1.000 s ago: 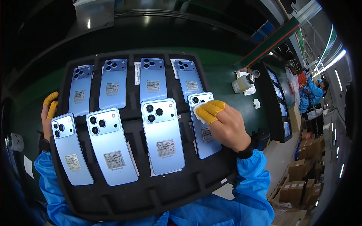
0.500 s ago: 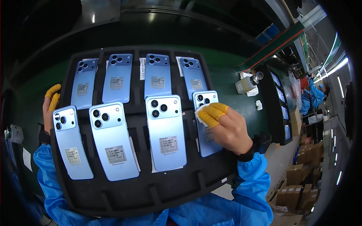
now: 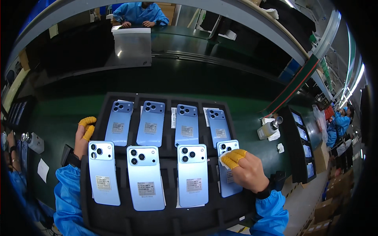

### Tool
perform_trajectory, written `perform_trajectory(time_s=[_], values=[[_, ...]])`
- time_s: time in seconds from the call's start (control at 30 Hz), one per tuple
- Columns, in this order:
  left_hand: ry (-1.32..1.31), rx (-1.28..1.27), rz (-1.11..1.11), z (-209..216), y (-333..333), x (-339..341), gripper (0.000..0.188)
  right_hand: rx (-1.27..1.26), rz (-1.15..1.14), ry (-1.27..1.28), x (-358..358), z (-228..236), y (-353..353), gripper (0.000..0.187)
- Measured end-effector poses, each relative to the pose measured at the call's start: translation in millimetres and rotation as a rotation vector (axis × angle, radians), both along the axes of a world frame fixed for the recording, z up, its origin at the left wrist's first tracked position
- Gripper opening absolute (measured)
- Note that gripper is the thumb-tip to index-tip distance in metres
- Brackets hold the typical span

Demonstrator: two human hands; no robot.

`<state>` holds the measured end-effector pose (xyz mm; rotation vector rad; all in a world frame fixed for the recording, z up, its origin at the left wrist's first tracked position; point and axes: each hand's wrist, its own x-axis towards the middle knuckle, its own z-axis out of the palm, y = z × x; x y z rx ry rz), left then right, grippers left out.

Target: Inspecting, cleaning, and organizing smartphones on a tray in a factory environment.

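Several light-blue phones lie back side up in two rows in a black tray. My right hand, with yellow finger cots, pinches a small white wipe. It presses the wipe on the right front phone, near its camera area, partly hiding it. My left hand, also in yellow cots, rests at the tray's left side by the left front phone. Its fingers are slightly bent and apart. Beside it in the front row lie a second phone and a third phone.
A bottle and a crumpled white scrap stand right of the tray. Further right is a black tray of lit phones. At left are another bottle and a paper. A co-worker sits across the green bench.
The view has tilted up, so the tray appears lower and the far bench and co-worker show. My right hand still holds the wipe on the same phone.
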<state>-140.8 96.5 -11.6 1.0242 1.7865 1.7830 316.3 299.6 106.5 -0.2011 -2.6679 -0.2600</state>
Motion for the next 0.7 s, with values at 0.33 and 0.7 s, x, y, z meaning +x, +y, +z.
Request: perform_trajectory(time_s=[0.33,0.7], values=[[-0.074,0.007,-0.007,-2,7,-5,0.029,0.036,-0.008,0.005,-12,-4,9,0.030],[-0.090,0.032,-0.025,-6,5,-7,0.029,-0.029,-0.054,-0.002,-2,5,2,0.031]])
